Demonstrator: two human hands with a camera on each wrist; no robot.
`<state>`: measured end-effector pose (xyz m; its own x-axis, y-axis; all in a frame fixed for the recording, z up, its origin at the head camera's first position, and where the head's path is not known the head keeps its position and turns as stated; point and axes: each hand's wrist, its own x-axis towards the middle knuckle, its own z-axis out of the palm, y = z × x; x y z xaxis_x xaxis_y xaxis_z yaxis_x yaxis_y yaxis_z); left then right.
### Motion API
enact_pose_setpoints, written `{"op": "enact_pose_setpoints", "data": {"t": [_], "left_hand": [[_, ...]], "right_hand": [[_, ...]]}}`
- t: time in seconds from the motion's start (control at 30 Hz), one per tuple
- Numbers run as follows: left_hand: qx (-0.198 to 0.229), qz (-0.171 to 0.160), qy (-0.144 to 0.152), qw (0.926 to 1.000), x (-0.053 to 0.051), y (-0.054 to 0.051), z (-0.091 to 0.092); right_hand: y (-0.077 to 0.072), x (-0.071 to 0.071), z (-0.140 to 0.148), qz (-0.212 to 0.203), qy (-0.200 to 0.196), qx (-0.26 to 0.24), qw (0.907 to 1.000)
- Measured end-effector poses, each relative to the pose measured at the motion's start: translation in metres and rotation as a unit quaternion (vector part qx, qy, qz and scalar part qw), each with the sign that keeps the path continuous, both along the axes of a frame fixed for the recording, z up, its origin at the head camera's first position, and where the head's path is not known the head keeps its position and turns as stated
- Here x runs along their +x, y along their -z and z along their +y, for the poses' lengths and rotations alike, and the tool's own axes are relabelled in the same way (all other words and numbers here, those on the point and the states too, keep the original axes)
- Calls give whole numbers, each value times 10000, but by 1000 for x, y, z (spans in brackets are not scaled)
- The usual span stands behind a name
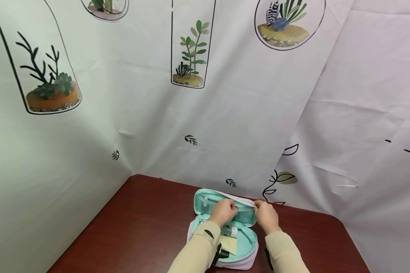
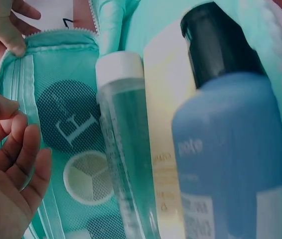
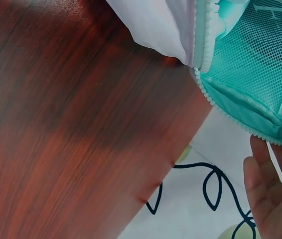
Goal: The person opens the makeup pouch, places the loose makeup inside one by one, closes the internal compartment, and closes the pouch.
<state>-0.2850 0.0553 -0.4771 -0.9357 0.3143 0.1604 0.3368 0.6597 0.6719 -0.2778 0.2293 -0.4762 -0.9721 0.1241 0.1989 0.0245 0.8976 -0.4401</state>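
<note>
A toiletry bag [image 1: 249, 261], pale outside and mint green inside, lies unzipped with its lid [image 1: 247, 218] raised. My left hand [image 1: 223, 212] is at the lid's mesh pocket [image 2: 51, 64], thumb and forefinger pinching at its zipper; the pull itself is hidden by the fingers. With my right hand [image 1: 267, 217] I pinch the lid's right corner, thumb inside and fingers behind the edge. Behind the mesh show a round dark item [image 2: 67, 117] with a letter and a round sectioned case [image 2: 88, 178].
In the bag's base lie a clear bottle with a white cap [image 2: 120, 69], a pale yellow box [image 2: 168, 64] and a blue bottle with a black top [image 2: 230, 144]. The bag stands on a dark red wooden table [image 1: 140, 227], against a white plant-printed cloth [image 1: 150, 113].
</note>
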Motion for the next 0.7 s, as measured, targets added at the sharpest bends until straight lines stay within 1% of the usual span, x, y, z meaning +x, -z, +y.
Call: {"op": "enact_pose_setpoints", "data": {"t": [0.13,0.27,0.43,0.5,0.7], "left_hand": [[32,114,-59,9999,1,0,-9],[-153,278,-252,9992,0,2,-18],[-160,445,-416,9980,-3,5,-32],[-85,405,-446,9981,-5,6,-37],[-85,284,-666,9973,-9,8,-54]], "right_hand": [[-2,0,-1,-59,45,19,10000],[-4,0,-1,-120,127,30,9998],[-6,1,0,-109,83,85,9999],[-5,1,0,-54,46,126,9999],[-1,-3,-1,43,32,146,9999]]}}
